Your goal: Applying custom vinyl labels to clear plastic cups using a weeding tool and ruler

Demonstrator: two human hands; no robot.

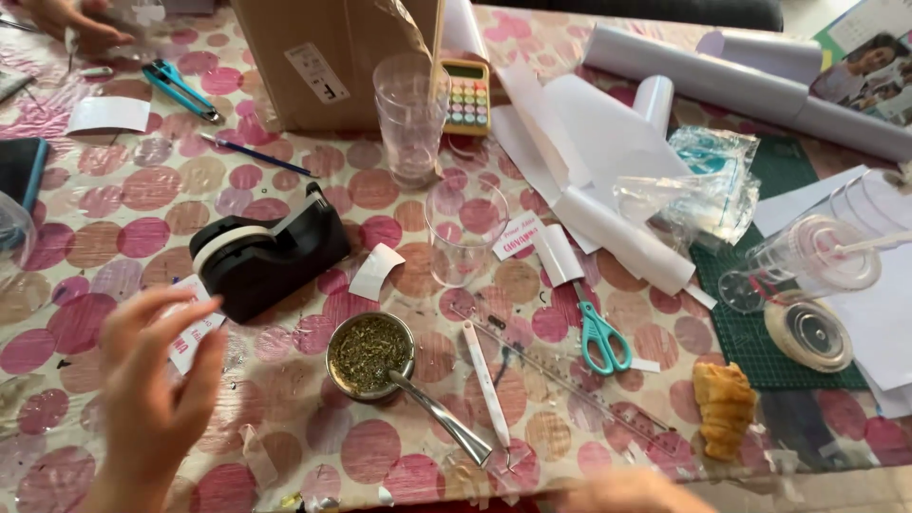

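Hovering with fingers spread wide and empty, the left hand (152,399) hangs just near of the black tape dispenser (266,252) on the counter (114,199). Blurred at the near edge, the right hand (632,492) hides its fingers; I cannot tell their state.

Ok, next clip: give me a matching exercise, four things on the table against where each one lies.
Things:
1. tape dispenser
2. scissors
3. croissant
4. calculator

Places:
A. beside the cardboard box, at the far side
B. near edge, by the green mat
C. just beyond the left hand
D. right of the herb cup, beside the clear ruler

Pairs: 1-C, 2-D, 3-B, 4-A
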